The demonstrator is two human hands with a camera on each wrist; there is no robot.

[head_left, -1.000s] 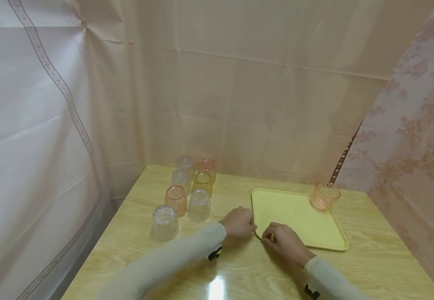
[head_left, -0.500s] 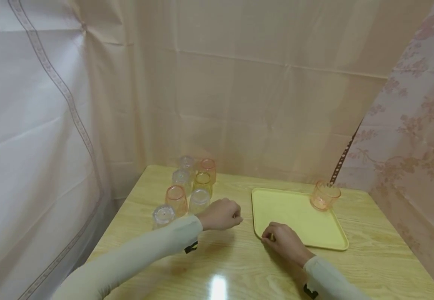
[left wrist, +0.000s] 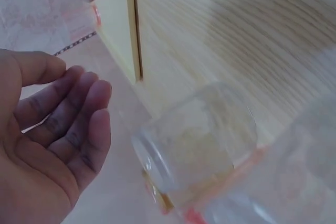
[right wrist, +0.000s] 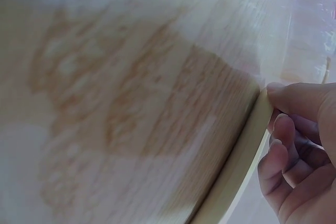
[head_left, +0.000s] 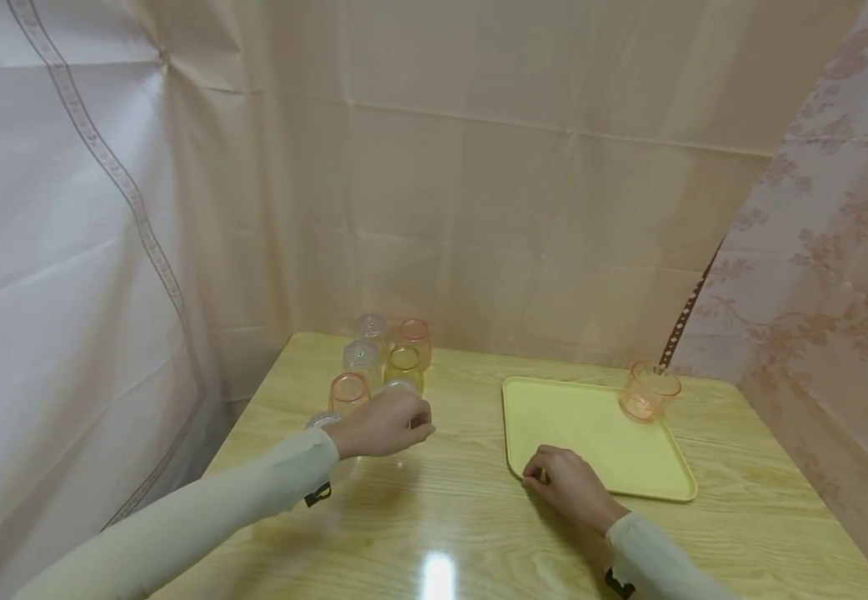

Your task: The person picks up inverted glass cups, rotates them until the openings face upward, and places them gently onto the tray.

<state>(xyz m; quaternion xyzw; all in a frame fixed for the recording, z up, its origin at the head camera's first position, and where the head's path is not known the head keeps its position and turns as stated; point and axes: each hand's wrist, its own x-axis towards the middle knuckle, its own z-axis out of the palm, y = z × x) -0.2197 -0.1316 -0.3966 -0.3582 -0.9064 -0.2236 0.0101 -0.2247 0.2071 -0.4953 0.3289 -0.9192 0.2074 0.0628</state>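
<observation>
The left hand hangs above the desk, covering much of the two nearest glasses. Its fingers are loosely bent, the thumb close to the index tip, with nothing held. The near clear glass stands beside that hand, apart from the fingers. The front clear glass shows mostly its top past the wrist; whether the sleeve touches it is hard to tell.

The right hand has its thumb and fingers clamped on the near left corner of the tray, which is yellow and lies flat on the desk, to the right of the glasses. In the tray's far right corner sits a peach glass, seemingly upright, its wide rim up.

The other glasses stand close together at the left, well apart from the tray, in two rough rows. Behind the front clear glass come an orange glass, then a middle clear glass and a far clear glass. Behind the near clear glass are a yellow glass and a pink glass. A beige cloth hangs beyond the desk.
</observation>
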